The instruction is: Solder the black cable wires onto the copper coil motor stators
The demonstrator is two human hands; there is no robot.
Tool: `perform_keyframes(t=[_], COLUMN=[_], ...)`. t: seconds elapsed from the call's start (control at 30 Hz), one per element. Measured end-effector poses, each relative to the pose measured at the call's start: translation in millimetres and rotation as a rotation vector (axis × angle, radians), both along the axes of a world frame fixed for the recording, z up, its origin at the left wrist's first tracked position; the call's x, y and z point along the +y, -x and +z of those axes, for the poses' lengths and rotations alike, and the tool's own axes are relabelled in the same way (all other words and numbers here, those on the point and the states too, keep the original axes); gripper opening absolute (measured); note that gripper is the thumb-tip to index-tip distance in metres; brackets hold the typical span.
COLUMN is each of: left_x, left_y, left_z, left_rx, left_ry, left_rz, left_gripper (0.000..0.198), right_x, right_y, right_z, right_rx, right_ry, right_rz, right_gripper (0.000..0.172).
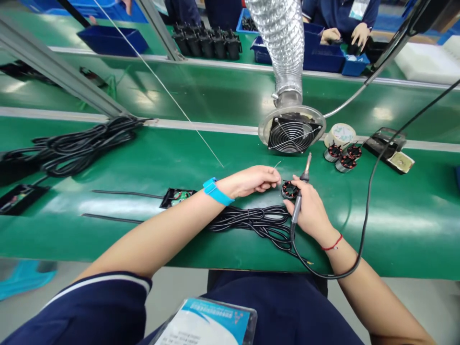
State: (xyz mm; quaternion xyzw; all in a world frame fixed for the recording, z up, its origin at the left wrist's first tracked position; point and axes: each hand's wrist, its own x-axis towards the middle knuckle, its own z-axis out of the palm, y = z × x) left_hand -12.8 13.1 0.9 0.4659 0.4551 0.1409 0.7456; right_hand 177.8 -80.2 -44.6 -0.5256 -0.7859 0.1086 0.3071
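Observation:
My left hand is closed in a pinch on a thin strand of solder wire, whose tip sticks up past the fingers. A blue strap circles that wrist. In my right hand rests a soldering iron, its copper-coloured tip pointing up and away from me. The same hand's fingers touch a round motor stator with a dark core and reddish windings, lying on the green bench between both hands. Beneath the left forearm sit a black box with a green circuit board and a coiled black cable.
A fan-fronted fume extractor hangs just beyond my hands. Several stators, a tape roll and a soldering stand are at right. The iron's cord loops over my right forearm. Cable bundles lie left; co-workers stand opposite.

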Motion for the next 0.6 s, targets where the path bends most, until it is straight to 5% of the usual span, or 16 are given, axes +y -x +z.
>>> perform_keyframes(t=[0.13, 0.4, 0.6], left_x=[4, -6, -11], left_y=[-12, -12, -5], left_z=[-4.4, 3.5, -2.2], left_rx=[-0.107, 0.032, 0.016], left_ry=[0.023, -0.147, -0.104], left_rz=[0.054, -0.083, -0.069], left_gripper=[0.010, 0.038, 0.020], right_x=[3, -2, -2], right_y=[2, 0, 2], right_z=[-4.2, -0.1, 0.6], right_rx=[0.047, -0.013, 0.007], right_ry=[0.043, 0.010, 0.026], right_rz=[-0.029, -0.094, -0.091], right_gripper=[0.041, 0.039, 0.036])
